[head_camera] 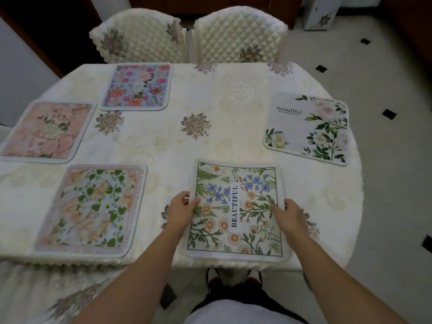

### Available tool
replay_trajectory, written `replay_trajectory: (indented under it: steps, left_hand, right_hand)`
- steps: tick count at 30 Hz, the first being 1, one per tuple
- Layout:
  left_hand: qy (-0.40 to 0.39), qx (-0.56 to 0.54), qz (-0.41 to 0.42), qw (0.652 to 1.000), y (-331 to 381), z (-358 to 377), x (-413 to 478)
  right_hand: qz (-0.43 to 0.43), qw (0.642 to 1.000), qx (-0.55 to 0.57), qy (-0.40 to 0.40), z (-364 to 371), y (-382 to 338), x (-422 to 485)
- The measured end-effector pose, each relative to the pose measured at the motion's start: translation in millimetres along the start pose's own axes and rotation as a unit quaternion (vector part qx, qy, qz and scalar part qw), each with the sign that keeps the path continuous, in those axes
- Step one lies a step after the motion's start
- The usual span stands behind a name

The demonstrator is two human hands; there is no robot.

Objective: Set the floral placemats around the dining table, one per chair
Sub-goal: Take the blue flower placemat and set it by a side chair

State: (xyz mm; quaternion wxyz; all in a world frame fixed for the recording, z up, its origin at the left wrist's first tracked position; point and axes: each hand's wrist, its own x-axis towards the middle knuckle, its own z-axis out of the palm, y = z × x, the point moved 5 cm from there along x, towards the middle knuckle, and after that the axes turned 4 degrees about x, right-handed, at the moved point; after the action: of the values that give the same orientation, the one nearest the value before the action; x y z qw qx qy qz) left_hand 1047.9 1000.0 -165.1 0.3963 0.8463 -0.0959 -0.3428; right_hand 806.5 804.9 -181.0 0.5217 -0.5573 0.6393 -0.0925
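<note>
A wildflower placemat (237, 210) with the word BEAUTIFUL lies at the table's near edge. My left hand (181, 210) grips its left edge and my right hand (288, 215) grips its right edge. Four other floral placemats lie flat on the cream tablecloth (187, 101): a peach-and-green one (93, 209) at near left, a pink one (46, 132) at far left, a blue-pink one (138, 86) at the back, and a white one with green leaves (308, 127) at right.
Two quilted cream chairs (140, 38) (240, 36) stand side by side behind the table. A tiled floor (374, 66) with small black diamonds lies to the right. My shoes (233, 279) show below the table's near edge.
</note>
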Motion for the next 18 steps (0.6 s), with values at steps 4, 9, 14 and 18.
replay_trajectory:
  steps: [4,9,14,18]
  left_hand:
    - [0.027,-0.008,-0.028,0.999,-8.7,-3.6,2.5]
    - [0.049,0.007,-0.038,0.998,-25.4,-7.6,0.4]
    - [0.060,0.041,-0.024,0.997,-27.0,-9.0,-1.3]
    - [0.068,0.103,0.006,0.992,-25.0,-9.8,-2.1]
  right_hand:
    - [0.010,1.000,0.002,0.005,9.4,7.8,-1.6]
    - [-0.006,1.000,-0.002,0.002,13.7,6.8,-5.6]
    - [-0.022,1.000,-0.016,0.007,16.7,7.3,-9.3]
    - [-0.040,0.999,-0.029,0.012,15.9,8.9,-7.1]
